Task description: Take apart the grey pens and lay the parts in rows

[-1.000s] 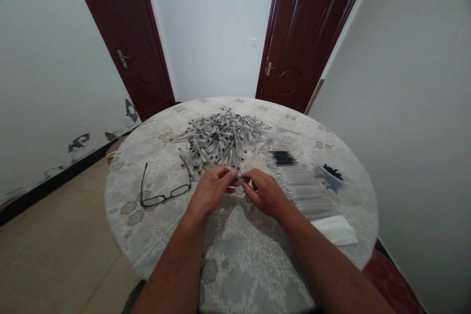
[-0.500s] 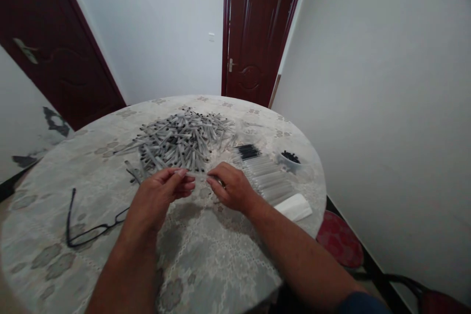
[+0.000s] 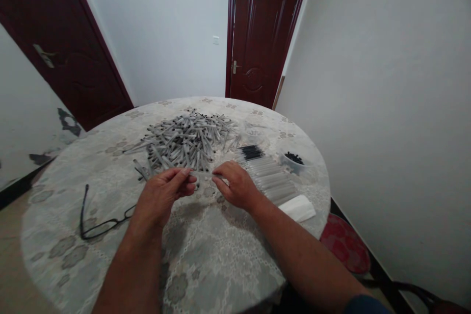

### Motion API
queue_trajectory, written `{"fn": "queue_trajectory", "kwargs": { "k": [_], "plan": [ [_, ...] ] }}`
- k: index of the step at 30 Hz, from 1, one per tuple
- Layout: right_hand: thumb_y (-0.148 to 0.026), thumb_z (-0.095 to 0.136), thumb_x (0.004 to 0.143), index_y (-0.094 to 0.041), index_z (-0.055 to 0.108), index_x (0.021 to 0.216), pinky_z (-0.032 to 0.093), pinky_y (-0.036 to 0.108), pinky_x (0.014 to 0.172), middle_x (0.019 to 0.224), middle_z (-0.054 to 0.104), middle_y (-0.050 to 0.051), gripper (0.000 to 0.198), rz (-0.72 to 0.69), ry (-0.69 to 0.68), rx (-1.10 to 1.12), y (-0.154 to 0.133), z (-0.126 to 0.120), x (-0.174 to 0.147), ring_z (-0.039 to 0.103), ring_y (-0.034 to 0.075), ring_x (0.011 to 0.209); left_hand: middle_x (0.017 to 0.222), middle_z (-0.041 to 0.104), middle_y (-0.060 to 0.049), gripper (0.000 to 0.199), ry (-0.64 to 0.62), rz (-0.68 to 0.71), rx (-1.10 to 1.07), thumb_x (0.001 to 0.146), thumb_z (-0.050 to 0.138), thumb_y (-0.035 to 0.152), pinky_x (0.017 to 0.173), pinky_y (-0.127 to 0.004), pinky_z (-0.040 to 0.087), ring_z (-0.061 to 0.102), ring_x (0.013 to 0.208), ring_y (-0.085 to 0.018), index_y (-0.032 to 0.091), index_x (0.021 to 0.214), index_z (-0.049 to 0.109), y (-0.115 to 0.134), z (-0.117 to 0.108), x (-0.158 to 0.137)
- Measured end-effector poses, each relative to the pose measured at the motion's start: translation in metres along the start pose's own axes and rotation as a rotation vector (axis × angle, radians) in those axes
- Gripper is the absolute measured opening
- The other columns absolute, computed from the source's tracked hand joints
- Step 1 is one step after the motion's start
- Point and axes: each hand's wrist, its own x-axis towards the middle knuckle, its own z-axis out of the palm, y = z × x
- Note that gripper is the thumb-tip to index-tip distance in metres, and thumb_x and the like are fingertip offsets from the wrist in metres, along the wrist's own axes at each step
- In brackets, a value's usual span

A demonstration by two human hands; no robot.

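Between my hands lies a thin translucent pen barrel (image 3: pixel 202 174), held level above the table. My left hand (image 3: pixel 170 185) pinches its left end with thumb and fingers. At the other end, my right hand (image 3: pixel 237 185) has thumb and forefinger closed on it; its remaining fingers are partly hidden. Just beyond them spreads a big heap of grey-white pens (image 3: pixel 184 140) with dark ends. To the right of my right hand, clear pen tubes (image 3: pixel 272 176) lie side by side in a row, with black pieces (image 3: pixel 251 152) at the row's far end.
A clear tub (image 3: pixel 294 162) of small black parts stands at the right. White paper or cloth (image 3: pixel 300 207) lies at the near end of the tube row. Black-framed glasses (image 3: pixel 99 229) rest left of my left forearm. A patterned cloth covers the round table (image 3: pixel 221 265).
The view has turned slightly, so everything sits a little further right in the picture. Both hands keep hold of the barrel, with only slight finger movement.
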Motion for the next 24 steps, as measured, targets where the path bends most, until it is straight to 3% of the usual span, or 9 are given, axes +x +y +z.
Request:
{"fn": "queue_trajectory", "kwargs": {
  "k": [7,11,18,24],
  "plan": [
    [-0.024,0.056,0.102,-0.02,0.068,0.109,0.046,0.04,0.094,0.103,0.067,0.01,0.015,-0.037,-0.116,-0.211,-0.017,-0.013,0.006,0.056,0.025,0.101,0.09,0.078,-0.01,0.044,-0.15,0.004,0.037,0.077,0.081,0.053,0.071,-0.034,0.062,0.073,0.073,-0.02,0.016,0.099,0.076,-0.006,0.003,0.0],
    [-0.022,0.058,0.1,-0.021,0.069,0.103,0.045,0.041,0.093,0.101,0.066,0.01,0.012,0.035,-0.19,-0.328,-0.016,-0.047,-0.007,0.055,0.026,0.099,0.089,0.078,-0.01,0.043,-0.174,0.006,0.079,0.077,0.08,0.055,0.07,-0.032,0.061,0.073,0.073,-0.021,0.017,0.096,0.077,-0.009,0.001,0.002],
    [-0.019,0.061,0.096,-0.021,0.074,0.101,0.044,0.041,0.091,0.1,0.067,0.011,0.014,0.251,-0.16,-0.568,0.046,-0.126,-0.061,0.057,0.028,0.099,0.087,0.076,-0.008,0.042,-0.056,0.05,-0.008,0.077,0.079,0.054,0.067,-0.033,0.061,0.07,0.07,-0.018,0.015,0.093,0.075,-0.005,0.0,0.003],
    [-0.02,0.061,0.096,-0.02,0.076,0.101,0.043,0.041,0.092,0.101,0.068,0.012,0.016,0.326,-0.255,-0.734,0.078,-0.132,-0.084,0.056,0.028,0.099,0.086,0.076,-0.008,0.042,-0.057,0.036,-0.005,0.076,0.079,0.053,0.065,-0.032,0.061,0.07,0.07,-0.018,0.015,0.093,0.074,-0.004,0.001,0.003]
  ]
}}
